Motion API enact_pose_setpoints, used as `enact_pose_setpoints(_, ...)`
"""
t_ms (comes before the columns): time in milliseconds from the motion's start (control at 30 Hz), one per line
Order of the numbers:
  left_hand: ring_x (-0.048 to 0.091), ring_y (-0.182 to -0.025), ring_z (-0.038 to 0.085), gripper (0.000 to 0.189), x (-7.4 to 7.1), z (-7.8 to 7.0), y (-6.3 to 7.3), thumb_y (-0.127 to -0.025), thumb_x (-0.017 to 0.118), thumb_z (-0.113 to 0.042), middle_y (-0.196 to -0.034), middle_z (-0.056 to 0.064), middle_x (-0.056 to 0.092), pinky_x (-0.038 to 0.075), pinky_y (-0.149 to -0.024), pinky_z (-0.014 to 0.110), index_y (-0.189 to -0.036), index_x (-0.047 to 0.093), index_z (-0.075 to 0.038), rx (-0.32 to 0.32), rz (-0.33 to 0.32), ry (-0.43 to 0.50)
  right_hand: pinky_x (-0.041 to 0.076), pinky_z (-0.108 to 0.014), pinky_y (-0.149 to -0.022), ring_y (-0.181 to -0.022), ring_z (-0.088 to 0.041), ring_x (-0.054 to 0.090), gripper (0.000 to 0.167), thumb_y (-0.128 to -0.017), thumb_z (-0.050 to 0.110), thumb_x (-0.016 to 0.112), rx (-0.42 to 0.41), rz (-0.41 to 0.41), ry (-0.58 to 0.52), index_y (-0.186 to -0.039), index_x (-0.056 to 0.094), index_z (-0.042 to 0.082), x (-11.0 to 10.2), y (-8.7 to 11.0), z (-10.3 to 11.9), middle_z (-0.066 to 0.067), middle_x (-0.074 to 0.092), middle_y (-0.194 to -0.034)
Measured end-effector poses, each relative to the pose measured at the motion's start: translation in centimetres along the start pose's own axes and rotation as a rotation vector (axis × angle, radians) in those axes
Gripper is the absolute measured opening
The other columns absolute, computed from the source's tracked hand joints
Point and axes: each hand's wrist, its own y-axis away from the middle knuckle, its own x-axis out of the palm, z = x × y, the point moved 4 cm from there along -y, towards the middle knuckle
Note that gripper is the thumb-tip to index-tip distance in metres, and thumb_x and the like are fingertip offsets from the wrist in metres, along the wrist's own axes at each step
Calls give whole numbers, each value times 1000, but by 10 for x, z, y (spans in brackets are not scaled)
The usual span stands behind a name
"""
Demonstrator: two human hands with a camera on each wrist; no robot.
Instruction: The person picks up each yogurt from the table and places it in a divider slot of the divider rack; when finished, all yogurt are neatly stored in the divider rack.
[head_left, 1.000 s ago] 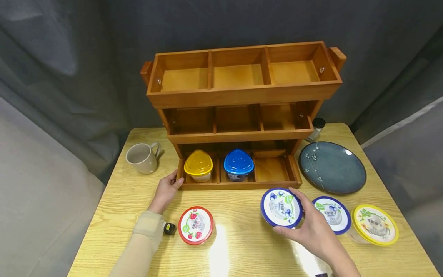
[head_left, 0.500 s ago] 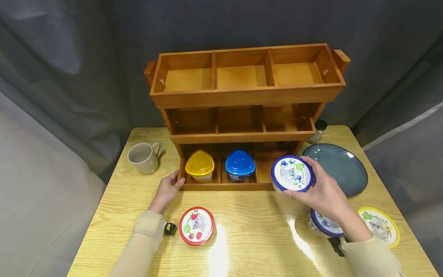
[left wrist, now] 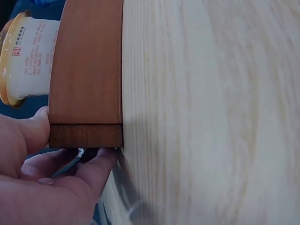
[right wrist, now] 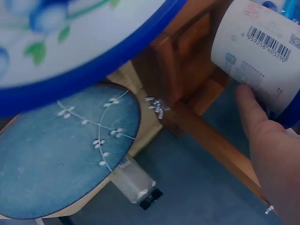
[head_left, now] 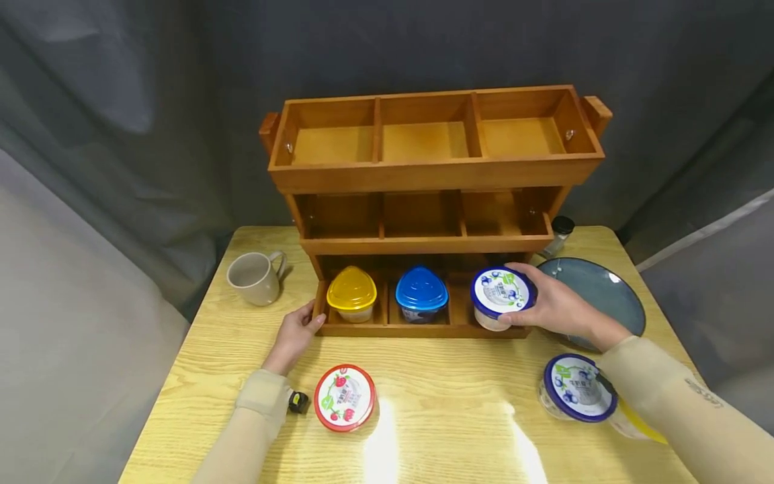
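Tub (head_left: 500,290) pinched in right hand (head_left: 559,308) at rack (head_left: 435,176) lower right; left hand (head_left: 296,333) grips rack's left end, likely steadying it.

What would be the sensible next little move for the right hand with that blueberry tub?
Probably ease the held tub down into the right compartment of the bottom tier. The right hand holds it at that spot, a yellow-lidded tub and a blue-lidded tub occupy the other two compartments, and the left hand grips the tier's left end.
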Motion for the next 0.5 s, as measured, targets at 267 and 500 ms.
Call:
enact_pose_setpoints(267,50,-129,35,53,2,0,1,-103,56,-14,-143,26,48,47,-103,40,-150,38,2,-16,-10,-7,47,-54,-96,-116,-35,55,106,-72,43,89,-50,52,-85,-151,31,2,-1,-26,-14,-20,54,-131)
enact_pose_setpoints(500,51,-128,36,53,1,-1,2,-102,56,-13,-142,27,49,48,-102,39,-150,38,3,-19,-13,-13,42,-55,-103,-120,-35,52,101,-72,36,90,-83,120,-139,-150,35,2,6,-43,-21,-20,52,-135)
